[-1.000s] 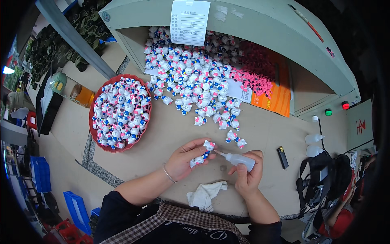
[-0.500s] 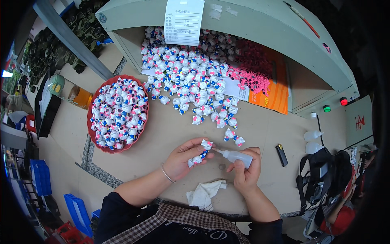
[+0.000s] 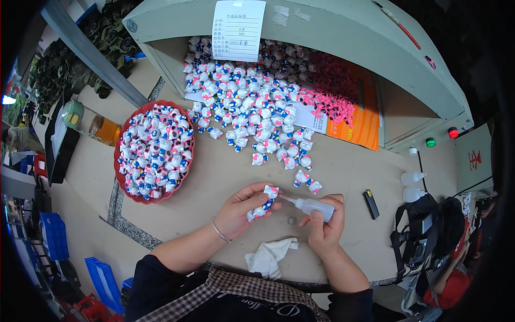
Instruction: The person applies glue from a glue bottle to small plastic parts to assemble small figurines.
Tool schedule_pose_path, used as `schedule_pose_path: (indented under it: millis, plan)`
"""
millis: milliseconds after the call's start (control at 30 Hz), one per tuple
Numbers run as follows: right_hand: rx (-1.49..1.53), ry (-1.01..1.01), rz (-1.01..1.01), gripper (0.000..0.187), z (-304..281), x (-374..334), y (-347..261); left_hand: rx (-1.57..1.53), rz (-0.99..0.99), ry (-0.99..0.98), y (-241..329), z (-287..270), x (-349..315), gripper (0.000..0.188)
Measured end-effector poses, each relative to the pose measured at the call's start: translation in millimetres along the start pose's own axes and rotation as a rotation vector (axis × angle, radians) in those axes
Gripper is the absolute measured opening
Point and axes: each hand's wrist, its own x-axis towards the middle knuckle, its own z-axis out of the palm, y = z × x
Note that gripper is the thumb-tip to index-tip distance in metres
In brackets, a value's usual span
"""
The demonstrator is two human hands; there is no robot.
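Little is shifting since a second ago except the view itself, which is sliding slightly. One white cat figurine [image 3: 271, 191] with pink and blue parts is resting above the bench [image 3: 214, 166], the left hand [image 3: 242, 210] pinching it snugly. Opposite, the right hand [image 3: 326, 229] is gripping a translucent squeeze bottle [image 3: 311, 207], its thin nozzle [image 3: 289, 200] pointing at the figurine's head; whether it is touching, the view is not revealing. Work on this piece is apparently continuing, unfinished. Farther out, two loose figurines [image 3: 302, 177] are lying before a larger heap [image 3: 241, 99], while a red scalloped bowl [image 3: 116, 162] is brimming with more; nothing is clearly showing which are finished or waiting.
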Motion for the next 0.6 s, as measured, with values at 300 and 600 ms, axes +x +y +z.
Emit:
schedule_pose_path:
  millis: [300,600]
  plan:
    - [-0.027,-0.019,0.003,0.018,-3.7,-2.2,1.5,-0.026,0.051,0.024,-2.8,1.0,0.0,0.026]
    - [0.031,-0.014,0.02,0.018,0.9,-1.2,-1.2,0.018,0.065,0.032,-6.6,0.4,0.9,0.03]
